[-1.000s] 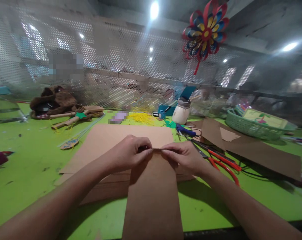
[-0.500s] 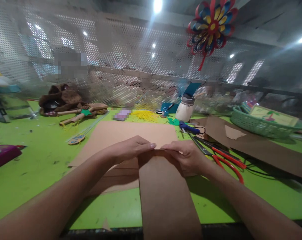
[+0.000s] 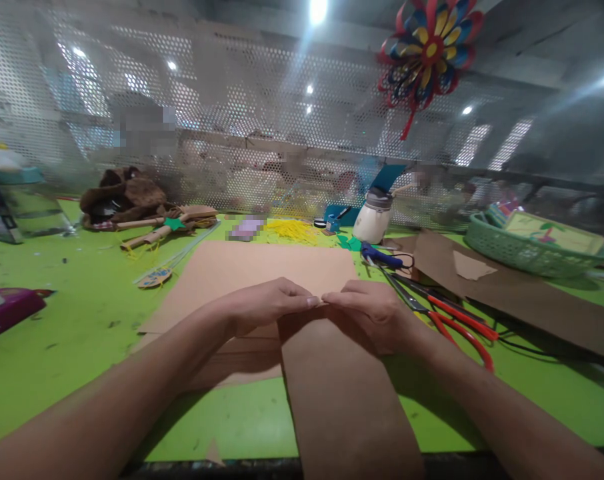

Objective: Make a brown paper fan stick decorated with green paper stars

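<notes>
A long strip of brown cardboard (image 3: 345,393) runs from under my fingers toward me and past the table's front edge. My left hand (image 3: 269,305) pinches its far edge, thumb on top. Close beside it, my right hand (image 3: 369,310) grips the same edge, fingertips almost meeting the left thumb. The undersides of both hands are hidden. Beneath and beyond them lies a lighter brown cardboard sheet (image 3: 262,263) flat on the green table (image 3: 82,373). Red-handled scissors (image 3: 462,323) rest just right of my right hand.
A dark blue-handled tool (image 3: 382,257) and a white jar (image 3: 373,219) stand beyond my right hand. At right are a dark brown board (image 3: 532,307) and a green basket (image 3: 527,250). Yellow shreds (image 3: 292,230) lie at the back; a purple-and-white object (image 3: 12,310) is at left.
My fingertips have moved slightly closer together along the strip's edge. The strip's near end has swung to the right. Both hands keep their grip.
</notes>
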Action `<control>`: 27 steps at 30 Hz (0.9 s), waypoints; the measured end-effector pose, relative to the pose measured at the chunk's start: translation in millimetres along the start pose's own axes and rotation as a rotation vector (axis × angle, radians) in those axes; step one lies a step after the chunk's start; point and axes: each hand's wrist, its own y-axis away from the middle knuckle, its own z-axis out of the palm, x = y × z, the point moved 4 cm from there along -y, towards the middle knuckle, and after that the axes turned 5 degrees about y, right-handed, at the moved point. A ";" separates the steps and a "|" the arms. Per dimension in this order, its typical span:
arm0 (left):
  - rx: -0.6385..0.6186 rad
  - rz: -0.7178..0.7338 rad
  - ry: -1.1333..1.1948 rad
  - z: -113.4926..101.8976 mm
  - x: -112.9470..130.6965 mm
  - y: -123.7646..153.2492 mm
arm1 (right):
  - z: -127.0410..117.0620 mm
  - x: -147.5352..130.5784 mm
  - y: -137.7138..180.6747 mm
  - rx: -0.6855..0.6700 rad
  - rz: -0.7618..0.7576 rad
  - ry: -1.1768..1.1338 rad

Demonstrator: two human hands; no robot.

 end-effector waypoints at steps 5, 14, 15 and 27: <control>0.044 0.006 -0.153 -1.4 -1.1 -4.0 | 1.5 1.4 -1.4 -0.017 0.021 -0.070; 0.149 0.071 -0.614 -8.5 -5.4 -10.0 | 4.5 14.9 -1.1 -0.115 0.474 -0.448; 0.152 0.074 -0.637 -7.4 -5.0 -9.8 | 5.3 16.4 -0.9 -0.140 0.518 -0.490; 0.280 0.242 -0.976 8.5 6.9 -4.5 | 10.5 21.8 0.3 -0.137 0.616 -0.697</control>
